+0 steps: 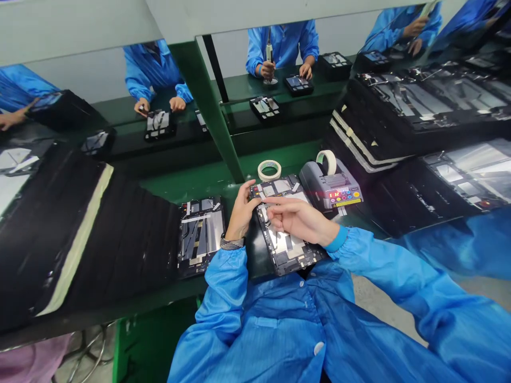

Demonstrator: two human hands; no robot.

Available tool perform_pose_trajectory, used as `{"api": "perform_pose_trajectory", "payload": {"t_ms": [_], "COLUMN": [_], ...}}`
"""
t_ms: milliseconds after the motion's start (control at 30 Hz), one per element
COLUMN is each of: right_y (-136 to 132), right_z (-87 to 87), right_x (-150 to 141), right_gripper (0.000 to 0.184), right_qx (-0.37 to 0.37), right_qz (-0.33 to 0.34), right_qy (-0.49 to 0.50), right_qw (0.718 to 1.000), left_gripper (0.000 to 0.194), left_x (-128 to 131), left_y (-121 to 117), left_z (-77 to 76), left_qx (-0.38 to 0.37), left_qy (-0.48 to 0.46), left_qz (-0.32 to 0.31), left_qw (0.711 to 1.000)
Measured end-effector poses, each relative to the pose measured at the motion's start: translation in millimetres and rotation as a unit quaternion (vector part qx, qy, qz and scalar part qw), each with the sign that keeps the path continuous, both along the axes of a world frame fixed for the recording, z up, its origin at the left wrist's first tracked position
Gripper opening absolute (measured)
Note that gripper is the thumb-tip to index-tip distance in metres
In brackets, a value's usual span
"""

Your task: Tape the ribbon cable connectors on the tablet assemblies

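On the green workbench: one open tablet frame, clasped at its edge in my left hand; my right hand above it (whether gripping, I cannot tell).

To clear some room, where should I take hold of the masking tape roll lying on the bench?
Pinch the masking tape roll by its outer rim from the near side with your right hand: it lies flat on the green bench, leaving the rim free.
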State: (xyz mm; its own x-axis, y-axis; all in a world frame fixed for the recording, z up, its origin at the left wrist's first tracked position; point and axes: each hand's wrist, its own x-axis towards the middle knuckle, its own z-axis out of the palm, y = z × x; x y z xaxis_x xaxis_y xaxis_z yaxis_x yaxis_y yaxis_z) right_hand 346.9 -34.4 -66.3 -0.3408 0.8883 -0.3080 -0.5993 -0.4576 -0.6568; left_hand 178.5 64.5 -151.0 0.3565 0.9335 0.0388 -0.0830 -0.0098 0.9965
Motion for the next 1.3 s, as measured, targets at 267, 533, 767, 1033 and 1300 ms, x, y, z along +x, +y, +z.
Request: {"api": "perform_pose_trajectory", "payload": {"t_ms": [267, 533, 767, 1033, 1300], "right_y": [15.2, 9.6, 15.0, 15.3, 16.9], "right_z": [-11.7, -8.7, -15.1, -13.8, -10.3], "right_x": [-7.0, -10.1, -9.2, -9.0, -10.3], "right_gripper": [0.029, 0.037, 0.028, 0.021, 0.018], "right_qx": [-0.041, -0.009, -0.023, -0.039, -0.055], "right_qz": [-0.038, -0.048, -0.036, -0.032, -0.032], "right_qy": [0.056, 0.036, 0.046, 0.060, 0.080], "right_qw": [0.997, 0.998, 0.998, 0.997, 0.995], "left_gripper": [0.045, 0.040, 0.033, 0.024, 0.020], "left_x": [4.0, 1.4, 0.4, -5.9, -9.4], "left_y": [-5.9, -1.8, -3.4, 1.3, 3.7], "left_z": [1.6, -1.2, 3.3, 1.8, 3.4], "left_qx": [0.040, 0.044, 0.055, 0.092, 0.154], "left_qy": [-0.014, 0.004, 0.015, 0.085, 0.131], "left_qz": [0.052, 0.034, 0.027, 0.010, -0.003], "left_qw": [0.998, 0.998, 0.998, 0.992, 0.979]}}
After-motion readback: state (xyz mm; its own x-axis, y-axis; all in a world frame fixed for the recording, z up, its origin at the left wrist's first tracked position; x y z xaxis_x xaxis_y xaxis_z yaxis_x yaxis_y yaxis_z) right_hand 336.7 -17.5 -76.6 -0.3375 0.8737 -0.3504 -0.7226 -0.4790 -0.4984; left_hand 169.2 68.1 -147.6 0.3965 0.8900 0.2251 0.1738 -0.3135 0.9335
